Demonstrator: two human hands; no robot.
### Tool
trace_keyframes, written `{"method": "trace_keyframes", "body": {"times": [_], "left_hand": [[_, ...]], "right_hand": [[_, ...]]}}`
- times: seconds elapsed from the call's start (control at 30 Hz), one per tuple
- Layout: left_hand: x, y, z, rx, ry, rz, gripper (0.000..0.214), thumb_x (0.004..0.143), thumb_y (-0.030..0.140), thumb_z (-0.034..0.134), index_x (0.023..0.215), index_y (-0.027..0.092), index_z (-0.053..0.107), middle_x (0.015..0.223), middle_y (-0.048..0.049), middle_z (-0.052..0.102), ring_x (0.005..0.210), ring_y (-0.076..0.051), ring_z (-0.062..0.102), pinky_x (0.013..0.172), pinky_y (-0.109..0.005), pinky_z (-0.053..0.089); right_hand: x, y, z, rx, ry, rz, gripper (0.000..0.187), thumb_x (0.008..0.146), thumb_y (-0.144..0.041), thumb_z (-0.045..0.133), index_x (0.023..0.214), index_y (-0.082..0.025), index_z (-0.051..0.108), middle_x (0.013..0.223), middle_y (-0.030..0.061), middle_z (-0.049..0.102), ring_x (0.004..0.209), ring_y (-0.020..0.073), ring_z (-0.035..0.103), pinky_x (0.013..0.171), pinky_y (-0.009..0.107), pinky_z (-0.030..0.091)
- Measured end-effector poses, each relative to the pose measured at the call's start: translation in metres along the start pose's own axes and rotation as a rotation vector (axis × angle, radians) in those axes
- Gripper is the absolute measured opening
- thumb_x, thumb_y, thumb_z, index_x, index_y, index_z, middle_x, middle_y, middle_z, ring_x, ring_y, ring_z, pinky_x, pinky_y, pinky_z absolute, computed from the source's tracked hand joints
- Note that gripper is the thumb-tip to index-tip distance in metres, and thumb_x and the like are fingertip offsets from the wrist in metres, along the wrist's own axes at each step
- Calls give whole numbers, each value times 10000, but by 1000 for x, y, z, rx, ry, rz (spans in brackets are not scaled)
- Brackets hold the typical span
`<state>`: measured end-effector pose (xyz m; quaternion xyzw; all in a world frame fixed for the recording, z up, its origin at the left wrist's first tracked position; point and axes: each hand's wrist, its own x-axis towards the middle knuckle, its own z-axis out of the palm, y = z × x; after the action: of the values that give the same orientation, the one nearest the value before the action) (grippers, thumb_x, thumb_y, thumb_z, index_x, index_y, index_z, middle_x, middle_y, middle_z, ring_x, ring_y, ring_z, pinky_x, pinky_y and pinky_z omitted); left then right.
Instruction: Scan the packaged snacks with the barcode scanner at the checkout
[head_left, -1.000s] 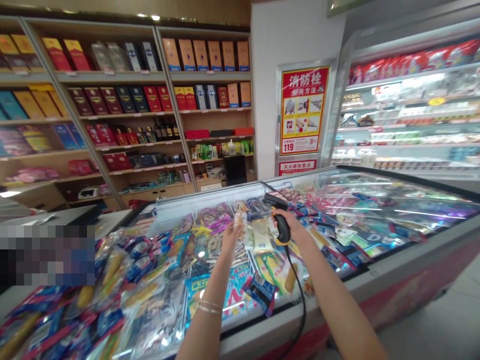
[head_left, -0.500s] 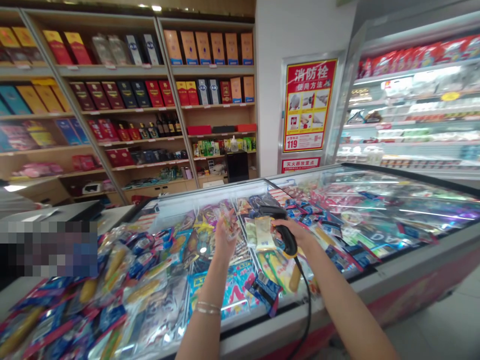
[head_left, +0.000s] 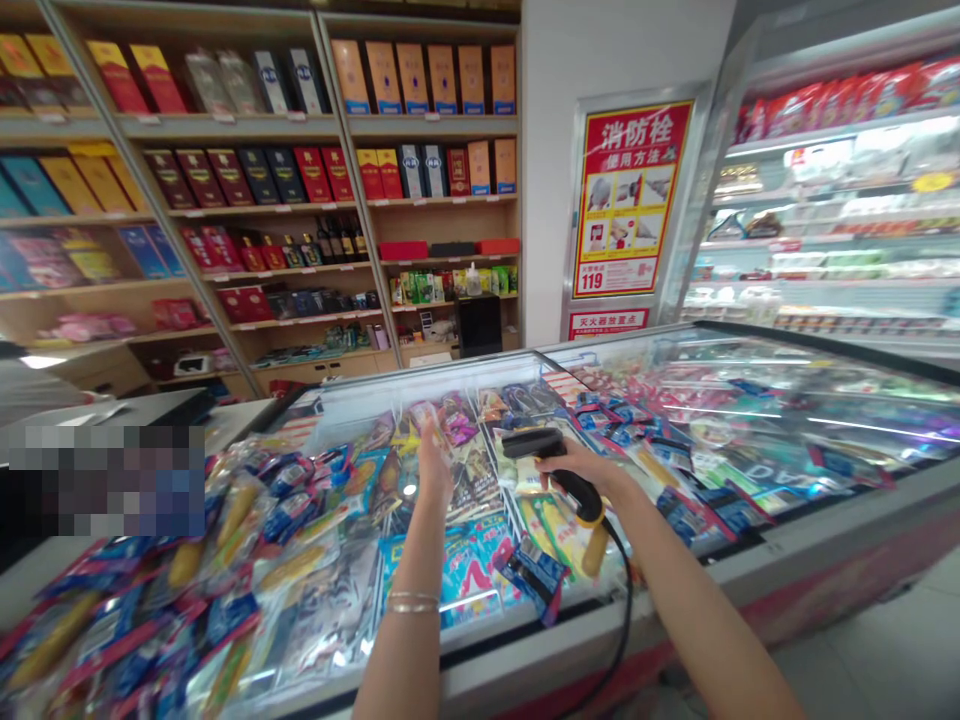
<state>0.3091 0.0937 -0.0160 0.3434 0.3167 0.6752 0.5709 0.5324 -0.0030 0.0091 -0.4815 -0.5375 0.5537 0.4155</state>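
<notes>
My left hand (head_left: pixel 433 468) is raised over the open chest freezer (head_left: pixel 525 640), its fingers closed on a small pale packet (head_left: pixel 422 413) held upright. My right hand (head_left: pixel 596 472) grips a black barcode scanner (head_left: pixel 534 443) by its handle. The scanner's head points left toward the packet, a short gap away. Its black cable (head_left: pixel 624 610) hangs down past my right forearm over the freezer's front edge. Beneath both hands lie several frozen snack packets (head_left: pixel 472 560) in blue, yellow and pink wrappers.
A heap of wrapped ice bars (head_left: pixel 150 600) is piled at the freezer's left end. Glass lids (head_left: pixel 750 400) cover its right half. Shelves of boxed goods (head_left: pixel 300 180) fill the back wall. A chilled display case (head_left: pixel 840 200) stands at right, beside a red fire notice (head_left: pixel 630 200).
My left hand has lifted the packet and carried it left and up. My right hand has moved the scanner slightly right and down, with its head turned toward the packet.
</notes>
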Motion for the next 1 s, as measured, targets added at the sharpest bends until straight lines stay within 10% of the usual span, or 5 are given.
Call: {"method": "trace_keyframes", "body": {"times": [0.73,1.0], "left_hand": [[-5,-1,7,59,-48,-31,557,727,606,600,1111,204,639,1120,-77,663,920,-195,621,725,-267,481],[-38,55,18,32,-143,112,490,794,559,528,1100,203,670,1006,-57,669,798,-161,591,714,-266,458]], "right_hand": [[1,-1,-5,84,-3,-52,245,619,-311,756,667,-140,586,500,14,606,385,89,497,376,195,376],[-17,-40,0,286,222,-15,199,648,-244,753,705,-159,582,504,4,591,388,89,495,374,188,415]]}}
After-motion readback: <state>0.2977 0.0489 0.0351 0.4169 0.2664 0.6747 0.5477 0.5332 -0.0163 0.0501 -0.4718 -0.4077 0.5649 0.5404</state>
